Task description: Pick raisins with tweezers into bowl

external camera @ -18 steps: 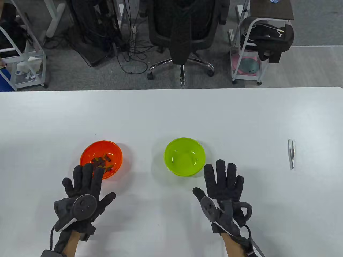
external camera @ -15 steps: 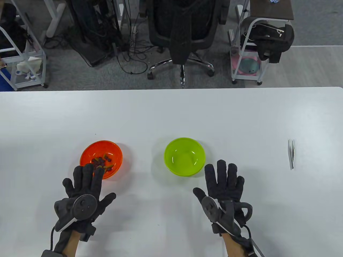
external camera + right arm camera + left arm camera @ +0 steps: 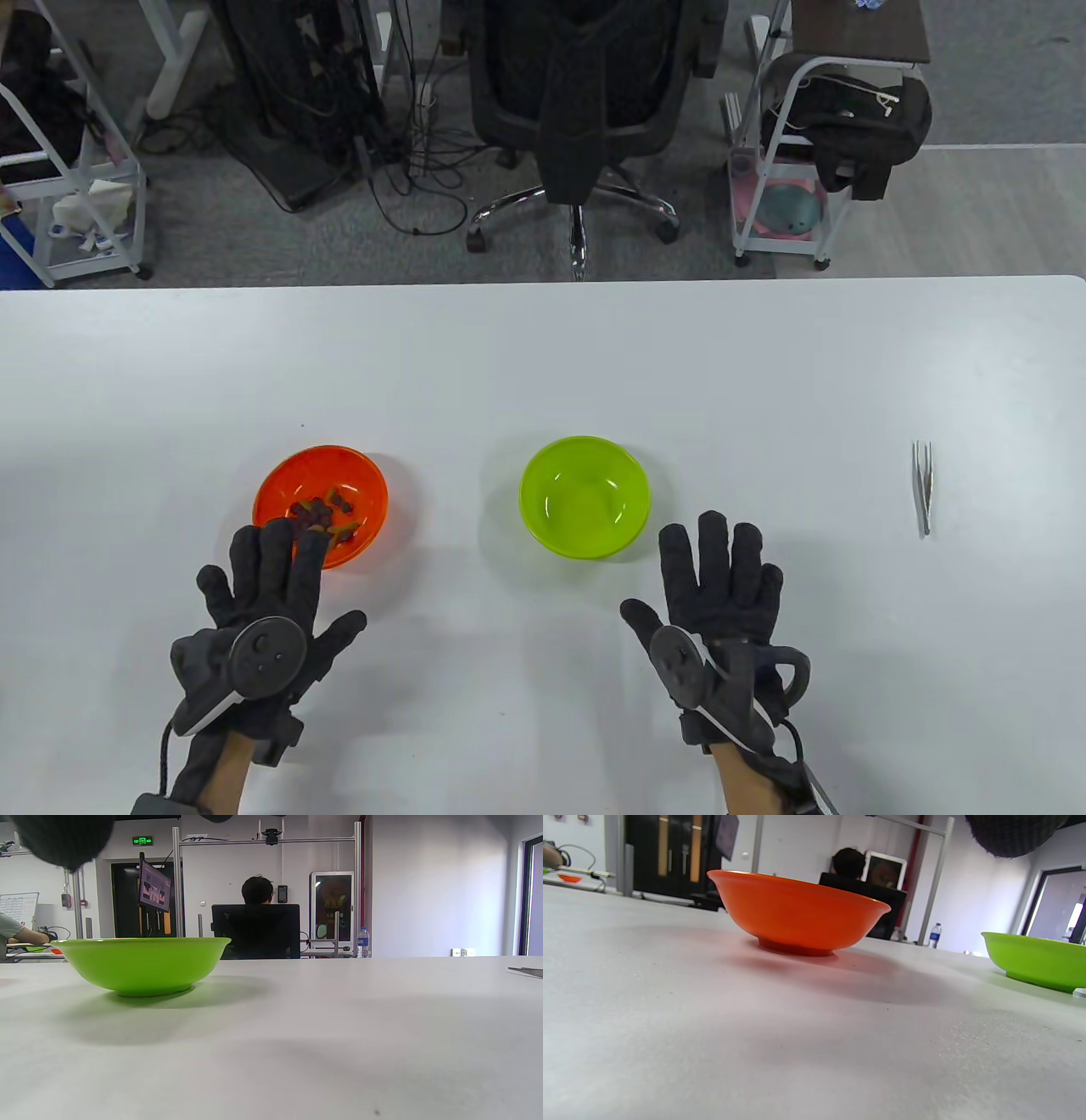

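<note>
An orange bowl [image 3: 361,484] holds several dark raisins [image 3: 318,508]; it also shows in the left wrist view [image 3: 797,914]. An empty green bowl [image 3: 584,495] stands to its right, seen in the right wrist view [image 3: 142,963] and at the edge of the left wrist view [image 3: 1035,957]. Metal tweezers [image 3: 922,486] lie on the table far right; their end shows in the right wrist view [image 3: 526,971]. My left hand [image 3: 263,594] lies flat and open, fingers over the orange bowl's near rim. My right hand [image 3: 721,594] is open and empty, just right of the green bowl's near side.
The white table [image 3: 543,356] extends far behind the bowls. Beyond its far edge stand an office chair [image 3: 585,110], a cart [image 3: 797,161] and a rack [image 3: 76,170]. A small dark speck [image 3: 302,425] lies behind the orange bowl.
My right hand has shifted a little to the right and toward me. My left hand has stayed in place.
</note>
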Motion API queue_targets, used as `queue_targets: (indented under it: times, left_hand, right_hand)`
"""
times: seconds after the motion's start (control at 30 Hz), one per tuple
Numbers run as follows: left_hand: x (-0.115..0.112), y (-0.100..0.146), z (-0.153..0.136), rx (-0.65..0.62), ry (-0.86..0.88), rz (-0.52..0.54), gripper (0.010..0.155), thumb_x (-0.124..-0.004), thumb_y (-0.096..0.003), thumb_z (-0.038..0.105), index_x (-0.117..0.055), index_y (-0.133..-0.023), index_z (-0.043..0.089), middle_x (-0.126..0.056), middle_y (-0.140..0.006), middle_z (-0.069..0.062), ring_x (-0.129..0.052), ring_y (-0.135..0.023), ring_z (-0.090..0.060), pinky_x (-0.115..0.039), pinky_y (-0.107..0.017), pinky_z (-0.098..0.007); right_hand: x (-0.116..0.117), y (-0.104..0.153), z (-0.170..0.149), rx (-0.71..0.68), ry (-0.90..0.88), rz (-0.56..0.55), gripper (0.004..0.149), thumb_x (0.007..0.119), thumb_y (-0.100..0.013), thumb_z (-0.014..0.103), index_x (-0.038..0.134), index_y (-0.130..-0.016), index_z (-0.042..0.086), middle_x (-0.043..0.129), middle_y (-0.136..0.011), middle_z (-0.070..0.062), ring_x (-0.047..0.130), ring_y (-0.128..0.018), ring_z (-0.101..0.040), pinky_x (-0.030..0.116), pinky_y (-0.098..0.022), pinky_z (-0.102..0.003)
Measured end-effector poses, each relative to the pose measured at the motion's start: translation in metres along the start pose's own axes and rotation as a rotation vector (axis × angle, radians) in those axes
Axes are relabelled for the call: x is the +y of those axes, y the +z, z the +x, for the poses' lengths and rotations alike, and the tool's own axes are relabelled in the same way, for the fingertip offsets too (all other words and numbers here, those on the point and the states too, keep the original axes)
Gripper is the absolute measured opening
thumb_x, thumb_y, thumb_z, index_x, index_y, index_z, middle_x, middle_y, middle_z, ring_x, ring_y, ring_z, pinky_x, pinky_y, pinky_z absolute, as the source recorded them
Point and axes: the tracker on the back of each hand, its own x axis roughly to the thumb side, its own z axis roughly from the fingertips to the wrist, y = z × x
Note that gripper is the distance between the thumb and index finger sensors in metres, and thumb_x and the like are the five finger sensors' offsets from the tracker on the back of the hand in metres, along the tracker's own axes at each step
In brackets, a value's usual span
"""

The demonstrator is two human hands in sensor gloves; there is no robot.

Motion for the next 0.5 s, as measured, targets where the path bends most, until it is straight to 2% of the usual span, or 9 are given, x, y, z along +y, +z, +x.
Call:
queue_targets:
  times: [0.23,0.5]
  left_hand:
    - [0.0,-0.002,0.001,-0.01,-0.01,-0.004,0.096,-0.061,-0.0515,0.072,-0.003,-0.114,0.03,0.0,-0.119,-0.018,-0.001,-0.11,-0.05,-0.015,-0.066,-0.082]
    - [0.001,-0.002,-0.003,-0.007,-0.006,0.005,0.095,-0.061,-0.0517,0.072,-0.004,-0.114,0.03,0.0,-0.12,-0.018,-0.001,-0.11,-0.05,-0.015,-0.066,-0.082]
  right_hand:
    - [-0.004,-0.002,-0.013,0.039,0.005,-0.026,0.088,0.065,-0.05,0.073,0.026,-0.118,0.032,0.02,-0.126,-0.015,0.017,-0.117,-0.05,0.038,-0.076,-0.072]
    - [-0.004,-0.017,-0.055,0.122,0.033,-0.01,0.092,0.069,-0.048,0.073,0.031,-0.119,0.028,0.029,-0.127,-0.015,0.031,-0.117,-0.049,0.046,-0.076,-0.069]
